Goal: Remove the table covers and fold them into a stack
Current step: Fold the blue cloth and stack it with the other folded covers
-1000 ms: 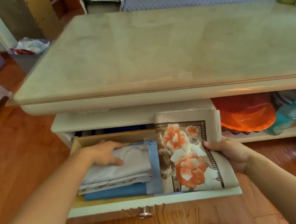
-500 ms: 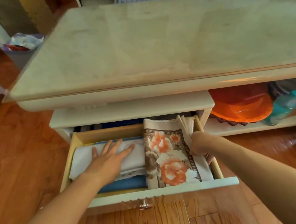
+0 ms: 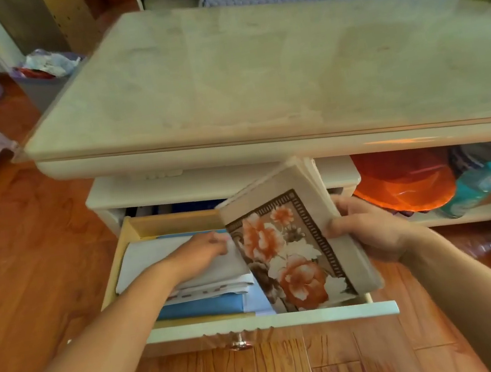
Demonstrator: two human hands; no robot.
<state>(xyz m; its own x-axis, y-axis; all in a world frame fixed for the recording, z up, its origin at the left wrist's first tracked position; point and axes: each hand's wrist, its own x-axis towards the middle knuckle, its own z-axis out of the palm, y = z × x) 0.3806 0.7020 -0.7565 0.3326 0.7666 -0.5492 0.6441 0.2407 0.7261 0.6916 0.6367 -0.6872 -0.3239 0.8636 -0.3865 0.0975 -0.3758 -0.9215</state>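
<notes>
- Since half a second ago, the right hand is lifting the folded floral cover back up, tilted over the drawer, fingers wrapped round its right edge.
- Left hand is pressing the white folded cover; whether its fingers are curling, I cannot tell.
- Stowing the stack seems to be underway; next, the floral cover is needing a flat seat beside the white one.

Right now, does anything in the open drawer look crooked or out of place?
Yes. The floral folded cover is tilted, not flat: the right hand grips its right edge, and its upper end rises above the drawer. The left hand rests on the white folded cloth, which lies flat. Nothing looks spilled or damaged.
</notes>
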